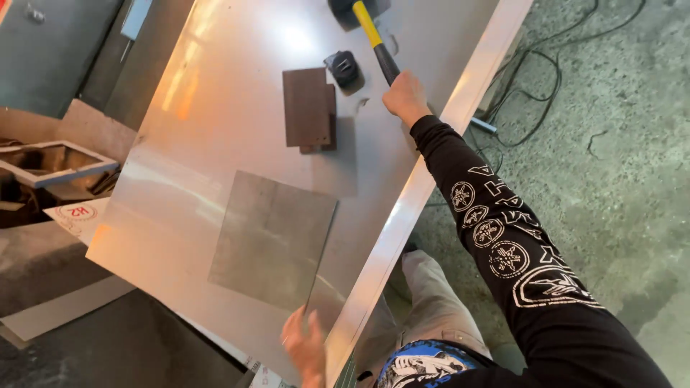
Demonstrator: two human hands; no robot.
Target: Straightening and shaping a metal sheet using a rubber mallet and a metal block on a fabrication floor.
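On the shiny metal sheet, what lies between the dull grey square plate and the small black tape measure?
In the head view, a dark brown block lies between the grey square plate and the tape measure.

Looks like a workshop. Big shiny metal sheet lying flat like a work table. Hammer with a yellow and black handle up top, small black tape measure beside dark brown blocks. Rough, stained concrete floor with black cables trailing over it. Flat boards and scraps piled off to one side.
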